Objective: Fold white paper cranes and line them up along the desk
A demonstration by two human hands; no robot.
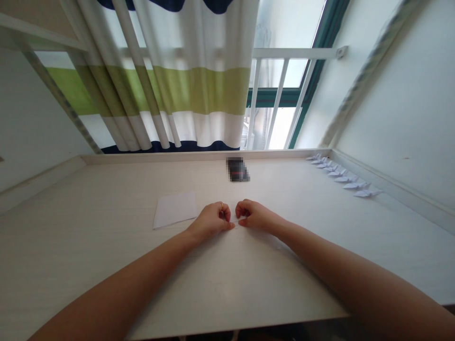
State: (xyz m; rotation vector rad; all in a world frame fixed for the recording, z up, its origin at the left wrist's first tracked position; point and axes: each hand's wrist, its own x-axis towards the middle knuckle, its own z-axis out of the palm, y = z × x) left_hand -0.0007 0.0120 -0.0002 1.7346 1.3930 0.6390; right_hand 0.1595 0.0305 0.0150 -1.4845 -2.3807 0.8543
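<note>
My left hand (217,217) and my right hand (250,214) meet over the middle of the table, fingers curled and thumbs toward each other. Between them is a small piece of white paper (234,219), pinched by both hands and mostly hidden by the fingers. A ring shows on one finger of my left hand. Just left of that hand lies a white paper sheet (175,209), flat on the table; I cannot tell whether it is one sheet or a stack.
Several folded white paper cranes (346,179) stand in a row along the right back edge of the white table (106,199). A pixelated dark object (237,169) sits beyond my hands. Behind a low rim hang a striped curtain (206,90) and a white railing (280,80).
</note>
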